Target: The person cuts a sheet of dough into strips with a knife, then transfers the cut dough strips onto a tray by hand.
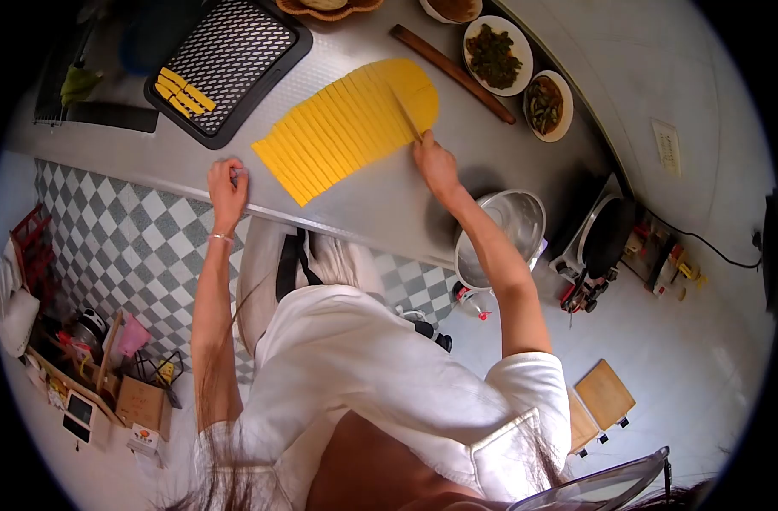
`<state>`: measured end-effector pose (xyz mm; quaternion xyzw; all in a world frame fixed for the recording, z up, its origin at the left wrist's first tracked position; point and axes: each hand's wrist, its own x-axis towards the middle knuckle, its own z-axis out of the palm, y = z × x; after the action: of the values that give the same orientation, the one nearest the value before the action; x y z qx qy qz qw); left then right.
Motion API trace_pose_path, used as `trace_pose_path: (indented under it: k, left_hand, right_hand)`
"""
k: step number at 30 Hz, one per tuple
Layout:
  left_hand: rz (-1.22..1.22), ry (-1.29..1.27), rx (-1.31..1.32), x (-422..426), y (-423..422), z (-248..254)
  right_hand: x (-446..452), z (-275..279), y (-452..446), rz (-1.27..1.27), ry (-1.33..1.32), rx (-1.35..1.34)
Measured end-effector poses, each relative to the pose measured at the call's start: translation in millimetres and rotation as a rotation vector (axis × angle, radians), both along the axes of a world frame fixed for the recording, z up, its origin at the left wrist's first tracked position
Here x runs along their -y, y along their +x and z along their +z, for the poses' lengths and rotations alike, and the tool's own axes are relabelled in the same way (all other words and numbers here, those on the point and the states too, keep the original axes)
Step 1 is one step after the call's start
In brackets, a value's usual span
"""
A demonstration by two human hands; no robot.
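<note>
A flat yellow sheet of dough (342, 128), rounded at its right end, lies on the metal counter, with many parallel cuts making strips from its left end up to the knife. My right hand (437, 166) is closed round the handle of a knife (406, 112), whose thin blade lies across the dough near the uncut rounded part. At the counter's front edge, left of the dough, my left hand (228, 189) rests with its fingers curled in. It is apart from the dough, and nothing shows in it.
A black perforated tray (251, 43) at the back left bears several yellow strips (183, 92). A wooden rolling pin (453, 72) lies behind the dough. Bowls of food (495, 55) stand at the back right. A metal bowl (525, 213) sits by my right forearm.
</note>
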<state>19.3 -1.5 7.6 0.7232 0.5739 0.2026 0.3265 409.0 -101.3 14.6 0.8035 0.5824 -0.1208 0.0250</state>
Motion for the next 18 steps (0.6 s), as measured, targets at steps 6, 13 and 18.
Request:
trace_pose_path:
  k: [6,13,18]
  left_hand:
    - [-0.027,0.028,-0.030,-1.9,-2.4,0.7]
    - [-0.018,0.033,0.001,0.0,-1.6,0.3]
    - [-0.006,0.026,0.005,0.7,-1.9,-2.2]
  right_hand:
    - [9.6,7.8,-1.9,-0.067,-0.096,-0.099]
    - [46.6,36.4,-2.5,-0.176,-0.173,-0.219]
    - [16.5,80.2,-3.7,-0.214,-0.108,-0.236]
